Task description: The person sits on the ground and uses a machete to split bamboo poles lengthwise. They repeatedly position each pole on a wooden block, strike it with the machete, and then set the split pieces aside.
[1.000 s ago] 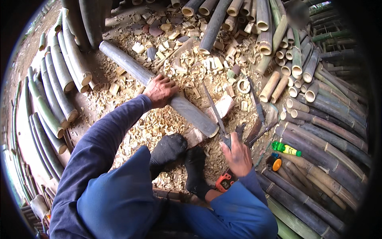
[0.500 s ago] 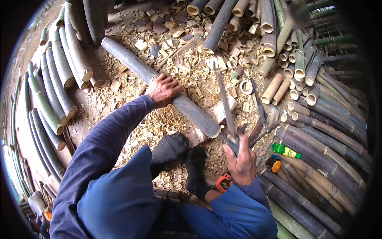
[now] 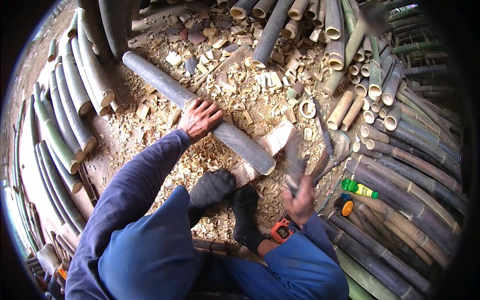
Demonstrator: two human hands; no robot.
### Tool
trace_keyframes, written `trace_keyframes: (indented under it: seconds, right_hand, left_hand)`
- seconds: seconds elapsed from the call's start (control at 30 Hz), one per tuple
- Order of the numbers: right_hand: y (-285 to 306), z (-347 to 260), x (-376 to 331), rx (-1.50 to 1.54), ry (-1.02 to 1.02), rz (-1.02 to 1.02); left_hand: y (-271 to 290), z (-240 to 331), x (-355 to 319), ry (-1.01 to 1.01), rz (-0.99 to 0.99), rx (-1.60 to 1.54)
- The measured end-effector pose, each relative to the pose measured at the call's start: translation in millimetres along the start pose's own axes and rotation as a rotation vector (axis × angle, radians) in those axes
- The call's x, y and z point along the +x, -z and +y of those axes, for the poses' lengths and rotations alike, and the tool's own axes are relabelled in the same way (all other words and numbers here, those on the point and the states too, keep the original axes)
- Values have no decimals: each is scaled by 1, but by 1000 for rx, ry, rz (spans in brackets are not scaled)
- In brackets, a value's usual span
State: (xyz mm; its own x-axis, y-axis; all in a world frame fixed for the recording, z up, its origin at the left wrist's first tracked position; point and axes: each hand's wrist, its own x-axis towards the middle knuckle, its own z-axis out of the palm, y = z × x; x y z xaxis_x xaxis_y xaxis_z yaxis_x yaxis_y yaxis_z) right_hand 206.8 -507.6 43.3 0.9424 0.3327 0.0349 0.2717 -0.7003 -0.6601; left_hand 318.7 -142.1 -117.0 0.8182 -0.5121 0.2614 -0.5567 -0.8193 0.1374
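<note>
A thick grey-green bamboo pole [image 3: 245, 145] lies slantwise before me, its near end resting over a pale wooden block [image 3: 276, 139]. My left hand [image 3: 201, 119] is wrapped over the middle of the pole. Just right of the pole's near end, my right hand [image 3: 299, 201] is closed around the handle of a machete [image 3: 296, 159]. Motion smears its blade, which points away from me beside the block, apart from the pole. My feet in dark socks [image 3: 212, 192] are close to the block.
Wood chips [image 3: 190, 165] cover the ground. Cut bamboo lengths [image 3: 395, 175] are stacked on the right, with more poles [image 3: 75, 125] on the left. A curved, dark-handled tool [image 3: 324, 131] lies right of the block. An orange tape measure [image 3: 281, 231] and green bottle [image 3: 360, 189] are nearby.
The machete blade has swung from standing clear to a blur, and my right hand has dropped slightly nearer me. My left hand and the pole have shifted slightly left in view.
</note>
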Motion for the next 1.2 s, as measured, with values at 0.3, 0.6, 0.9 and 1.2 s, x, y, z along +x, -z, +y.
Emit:
trace_keyframes:
  seconds: [0.3, 0.6, 0.9, 1.2]
  right_hand:
    - [28, -57, 36, -125, -178, -152]
    - [11, -7, 15, -430, -382, -443]
    - [-7, 3, 3, -431, -271, -298]
    - [11, -18, 10, -17, 46, 30]
  left_hand:
    - [30, -10, 39, -17, -551, -66]
    - [16, 1, 35, -26, -437, -144]
    - [14, 6, 23, -57, -196, -124]
    - [7, 4, 15, -44, -87, -83]
